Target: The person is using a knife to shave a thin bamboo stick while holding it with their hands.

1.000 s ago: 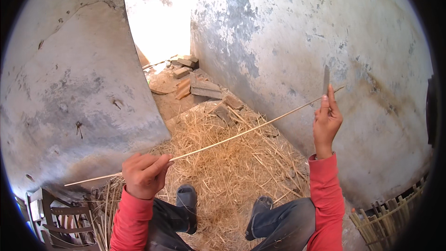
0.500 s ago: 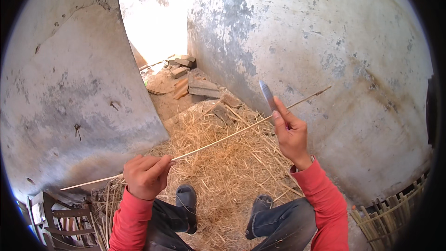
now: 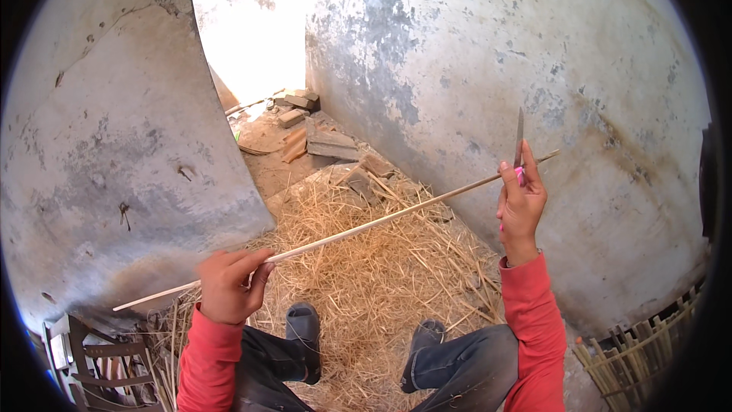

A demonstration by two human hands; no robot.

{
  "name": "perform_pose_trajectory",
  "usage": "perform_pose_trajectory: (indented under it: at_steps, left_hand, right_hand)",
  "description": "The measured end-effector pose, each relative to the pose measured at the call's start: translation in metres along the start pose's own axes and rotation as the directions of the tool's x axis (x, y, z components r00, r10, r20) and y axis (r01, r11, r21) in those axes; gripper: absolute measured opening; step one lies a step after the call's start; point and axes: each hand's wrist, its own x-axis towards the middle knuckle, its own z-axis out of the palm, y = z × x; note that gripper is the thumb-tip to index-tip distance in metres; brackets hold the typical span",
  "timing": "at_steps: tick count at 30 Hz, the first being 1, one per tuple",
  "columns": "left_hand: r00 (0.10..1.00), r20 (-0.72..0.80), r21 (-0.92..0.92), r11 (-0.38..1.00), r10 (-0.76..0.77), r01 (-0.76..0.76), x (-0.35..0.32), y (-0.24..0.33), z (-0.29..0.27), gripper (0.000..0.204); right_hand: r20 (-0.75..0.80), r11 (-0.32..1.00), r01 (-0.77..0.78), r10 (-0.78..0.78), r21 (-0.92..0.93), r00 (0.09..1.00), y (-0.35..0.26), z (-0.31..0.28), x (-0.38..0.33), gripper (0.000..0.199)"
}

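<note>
A long, thin, pale strip of bamboo or wood (image 3: 381, 219) slants across in front of me, its right end higher than its left. My left hand (image 3: 231, 284) is closed round it, and a tail of the strip sticks out to the left. Near the other end, my right hand (image 3: 523, 212) grips a knife with a pink handle, mostly covered by the fingers. Its narrow blade (image 3: 520, 131) points up and crosses the strip, seen nearly edge-on. The thumb and forefinger lie close to the strip there; whether they pinch it, I cannot tell.
Straw-like shavings (image 3: 358, 275) cover the ground between my feet. Bricks and rubble (image 3: 332, 145) lie by the bright doorway. Peeling walls (image 3: 488, 69) rise on both sides. A wooden chair-like frame (image 3: 114, 366) stands lower left, a slatted bamboo piece (image 3: 640, 358) lower right.
My right hand with the knife has moved right toward the strip's far end, and the blade has turned more upright. My left hand has shifted slightly left, still on the strip.
</note>
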Motion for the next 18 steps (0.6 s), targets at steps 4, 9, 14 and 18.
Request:
perform_pose_trajectory:
  at_steps: [4,9,14,18]
  left_hand:
    - [0.984,0.135,-0.105,0.985,-0.120,0.135,0.005,0.018,0.018,0.018]
    - [0.977,0.205,-0.143,0.986,-0.055,0.086,0.008,0.029,0.028,0.017]
    - [0.986,0.165,-0.189,0.979,-0.040,0.071,0.006,0.023,0.023,0.018]
    - [0.990,0.140,-0.102,0.995,0.010,0.005,0.004,0.019,0.015,0.018]
  right_hand:
    - [0.121,0.998,-0.054,0.055,-0.010,0.991,-0.010,0.023,-0.027,0.059]
    - [0.230,1.000,-0.026,0.027,-0.007,0.973,-0.011,0.043,-0.047,0.058]
    - [0.225,0.989,-0.018,0.051,-0.149,0.973,-0.017,0.028,-0.041,0.046]
    - [0.182,0.947,0.158,-0.109,-0.281,0.977,-0.008,0.018,-0.029,0.044]
